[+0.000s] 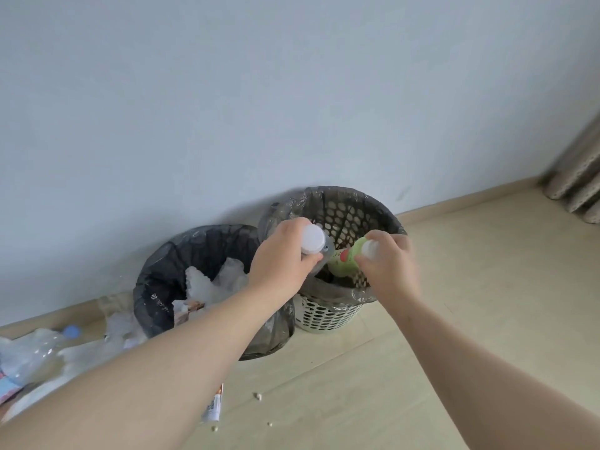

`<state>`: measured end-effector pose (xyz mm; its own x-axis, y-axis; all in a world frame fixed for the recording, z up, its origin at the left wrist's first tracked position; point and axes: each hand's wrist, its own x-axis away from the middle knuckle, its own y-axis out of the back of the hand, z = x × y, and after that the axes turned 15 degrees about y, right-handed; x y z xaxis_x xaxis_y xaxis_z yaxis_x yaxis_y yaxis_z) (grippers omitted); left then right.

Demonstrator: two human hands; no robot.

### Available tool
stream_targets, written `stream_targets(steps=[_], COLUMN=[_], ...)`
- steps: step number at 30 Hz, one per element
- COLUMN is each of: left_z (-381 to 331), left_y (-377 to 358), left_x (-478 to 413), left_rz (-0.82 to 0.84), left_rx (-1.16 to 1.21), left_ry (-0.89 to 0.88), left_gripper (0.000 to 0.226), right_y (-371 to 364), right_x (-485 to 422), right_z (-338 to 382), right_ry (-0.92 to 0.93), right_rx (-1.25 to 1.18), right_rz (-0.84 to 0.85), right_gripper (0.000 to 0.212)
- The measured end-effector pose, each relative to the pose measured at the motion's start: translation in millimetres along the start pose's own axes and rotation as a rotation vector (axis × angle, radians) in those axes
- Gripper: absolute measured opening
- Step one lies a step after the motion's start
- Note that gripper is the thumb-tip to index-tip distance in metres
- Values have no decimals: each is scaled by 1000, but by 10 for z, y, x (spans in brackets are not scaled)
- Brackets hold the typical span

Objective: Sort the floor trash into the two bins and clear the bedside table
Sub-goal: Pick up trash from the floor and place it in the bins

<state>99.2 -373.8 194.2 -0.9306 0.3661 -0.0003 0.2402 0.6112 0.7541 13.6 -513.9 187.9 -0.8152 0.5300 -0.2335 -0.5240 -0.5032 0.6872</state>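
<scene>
Two bottles, one in each of my hands, hang over the mouth of the white perforated bin (328,315), the one on my right of the pair against the wall. My left hand (282,258) is wrapped tight around a clear bottle with a wide white cap (312,239); my right hand (388,264) is curled around a green bottle with a smaller white cap (349,259), which tilts down toward the liner. I hold both by the neck end, caps up, so I judge they can drop straight in once my fingers let go, without catching on the rim.

Two bins stand side by side, touching or nearly so. The dark bin (159,287) on the left already holds crumpled white plastic or paper and a scrap of printed card, which suggests soft waste goes there and bottles go in the white one; its inside looks almost bare from here.

On the floor (454,287) at my left lies a heap of litter: at least one clear bottle with a blue cap (69,332), plus wrappers I cannot count. One printed wrapper (212,405) lies under my left forearm, and four or so small crumbs sit near it. No bedside table is in view.
</scene>
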Motion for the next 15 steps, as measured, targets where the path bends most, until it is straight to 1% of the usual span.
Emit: stream_targets(steps=[4, 5, 7, 10, 12, 15], left_z=[88, 117, 188, 258, 229, 138], left_y=[-269, -338, -470, -578, -595, -632], left_x=[-178, -211, -282, -418, -497, -524], left_rz=[-49, -40, 61, 213, 277, 316], left_rx=[-312, -351, -354, -356, -427, -642], left_ry=[-131, -150, -149, -91, -35, -17], left_gripper=[43, 43, 43, 40, 42, 46], right_y=[-252, -298, -376, -434, -442, -475], right_x=[-121, -131, -128, -167, -257, -346], right_z=[-196, -236, -300, -347, -358, -402], right_ry=[29, 21, -13, -47, -48, -61], right_rx=[205, 229, 243, 309, 381, 435], right_rz=[80, 89, 100, 160, 282, 458], right_gripper=[47, 48, 47, 41, 38, 37])
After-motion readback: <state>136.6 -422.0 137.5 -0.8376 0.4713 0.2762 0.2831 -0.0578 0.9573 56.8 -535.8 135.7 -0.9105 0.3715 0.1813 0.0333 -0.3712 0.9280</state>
